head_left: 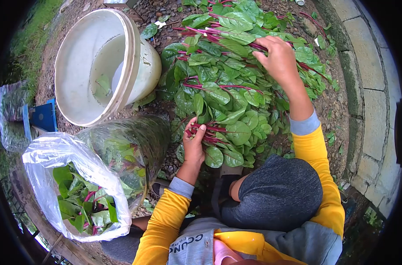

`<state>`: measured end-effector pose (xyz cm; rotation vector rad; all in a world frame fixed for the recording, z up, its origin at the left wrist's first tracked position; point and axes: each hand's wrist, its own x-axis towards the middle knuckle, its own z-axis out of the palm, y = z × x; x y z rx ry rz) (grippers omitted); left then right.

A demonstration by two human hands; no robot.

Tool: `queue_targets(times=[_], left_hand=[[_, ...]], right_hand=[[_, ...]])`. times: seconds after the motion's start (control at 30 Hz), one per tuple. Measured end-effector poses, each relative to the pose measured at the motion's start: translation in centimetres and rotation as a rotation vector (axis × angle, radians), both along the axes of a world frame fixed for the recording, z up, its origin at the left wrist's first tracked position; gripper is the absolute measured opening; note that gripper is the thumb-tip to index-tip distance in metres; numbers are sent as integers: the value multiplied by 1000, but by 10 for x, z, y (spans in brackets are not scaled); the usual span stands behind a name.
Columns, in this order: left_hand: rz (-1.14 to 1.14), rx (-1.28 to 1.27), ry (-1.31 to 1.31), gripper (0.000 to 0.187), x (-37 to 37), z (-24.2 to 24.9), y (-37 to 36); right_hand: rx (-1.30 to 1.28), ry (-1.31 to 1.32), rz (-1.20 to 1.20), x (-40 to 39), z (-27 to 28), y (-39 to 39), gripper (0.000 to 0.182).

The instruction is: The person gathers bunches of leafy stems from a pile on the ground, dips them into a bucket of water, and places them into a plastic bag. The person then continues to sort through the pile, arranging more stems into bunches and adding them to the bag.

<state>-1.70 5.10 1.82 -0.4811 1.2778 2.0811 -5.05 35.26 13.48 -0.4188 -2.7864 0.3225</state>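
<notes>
Left hand [194,143] closed around a bunch of red stems [207,132], stems pointing right. Right hand [278,57] pinching another stem atop the leaf pile [227,84] on the ground, farther out. Open bag [84,190] lower left.

Leaves [227,84]: glossy, smooth, on red stems. Bucket [99,66]: matt white plastic. Bag [73,154]: thin, clear, shiny plastic film; ground [333,106]: rough gravel.

The left hand [194,143] sits near six o'clock, fingers curled closed. The right hand [278,57] reaches toward one o'clock, arm extended, fingers pinched.
</notes>
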Motion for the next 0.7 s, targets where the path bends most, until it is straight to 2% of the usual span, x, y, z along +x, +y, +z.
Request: queue_targets(times=[0.1, 0.2, 0.3, 0.43, 0.53, 0.63, 0.7], left_hand=[[16, 9, -19, 41, 0, 0, 1], [29, 5, -23, 41, 1, -2, 1], [-7, -1, 17, 40, 1, 0, -1], [30, 12, -33, 40, 0, 1, 0], [35, 3, -36, 40, 0, -1, 2], [36, -9, -37, 40, -1, -2, 2], [37, -5, -40, 40, -1, 0, 2]], right_hand=[[-99, -386, 79, 6, -17, 8, 35], [-150, -249, 23, 16, -45, 17, 34], [-336, -99, -94, 14, -37, 29, 27], [-337, -48, -161, 9, -25, 41, 18], [-363, -89, -162, 10, -17, 42, 18], [-328, -251, -139, 9, -22, 31, 18], [-247, -268, -25, 9, -38, 18, 15]])
